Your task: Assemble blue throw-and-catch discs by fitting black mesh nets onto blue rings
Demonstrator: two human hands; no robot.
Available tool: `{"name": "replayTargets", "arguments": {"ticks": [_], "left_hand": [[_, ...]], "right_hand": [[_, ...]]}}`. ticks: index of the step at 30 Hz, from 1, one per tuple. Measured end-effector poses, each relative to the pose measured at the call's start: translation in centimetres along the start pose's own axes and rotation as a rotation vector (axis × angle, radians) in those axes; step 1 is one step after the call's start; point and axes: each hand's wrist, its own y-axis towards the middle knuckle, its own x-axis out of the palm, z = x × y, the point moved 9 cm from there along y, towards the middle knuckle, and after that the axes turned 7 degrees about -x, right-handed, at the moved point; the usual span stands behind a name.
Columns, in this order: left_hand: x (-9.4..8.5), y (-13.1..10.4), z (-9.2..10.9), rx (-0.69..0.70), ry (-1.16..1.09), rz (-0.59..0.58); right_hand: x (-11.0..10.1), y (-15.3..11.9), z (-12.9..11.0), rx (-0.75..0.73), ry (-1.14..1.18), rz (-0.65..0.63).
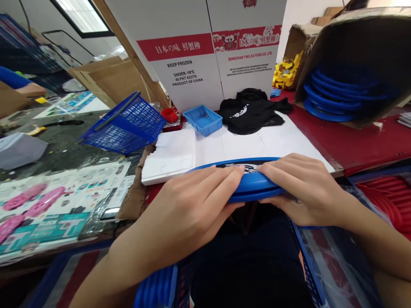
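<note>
Both hands grip a round blue plastic disc point(257, 185) at chest height, tilted so its near edge faces me. On its top side shows a black area with white print. My left hand point(205, 201) is closed round the left edge, fingers over the top. At the right edge my right hand point(298, 188) pinches the rim, thumb beneath and fingers above. Beyond the disc, a pile of black pieces point(247, 112) with white print rests on a white board point(237, 143). Next to the pile stands a small light-blue tray point(205, 121).
A blue basket point(125, 124) leans at the left, near a red cup point(169, 114). White cartons point(189, 55) wall off the back. At the right, a cardboard box point(353, 47) holds several blue discs point(334, 100). Red discs point(385, 201) sit lower right, pink pieces point(45, 201) far left.
</note>
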Motion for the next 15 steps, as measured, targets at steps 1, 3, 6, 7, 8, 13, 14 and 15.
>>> {"name": "replayTargets", "arguments": {"ticks": [1,3,6,7,8,13,14,15], "left_hand": [[0.1,0.2,0.2,0.004,0.011,0.02],[0.3,0.5,0.2,0.0,0.02,0.046],[0.7,0.4,-0.3,-0.002,-0.023,0.047],[0.9,0.1,-0.6,0.001,-0.057,0.045],[1.0,-0.3,-1.2,-0.002,-0.1,0.041],[1.8,-4.1,-7.0,-0.057,-0.446,0.068],[1.9,-4.8,-8.2,-0.066,-0.507,0.083],[2.0,-5.3,-9.3,-0.084,-0.541,0.092]], "right_hand": [[0.1,0.1,0.1,0.008,-0.015,-0.003],[0.4,0.3,0.3,0.013,-0.047,-0.002],[0.8,0.3,0.2,-0.027,-0.082,0.005],[0.8,0.2,0.2,-0.046,-0.086,0.017],[0.7,-0.1,0.2,-0.059,-0.084,0.03],[-0.6,-3.0,1.8,-0.014,0.005,0.084],[-0.8,-3.6,2.1,0.005,0.032,0.091],[-0.8,-4.0,2.5,0.025,0.053,0.094]]}}
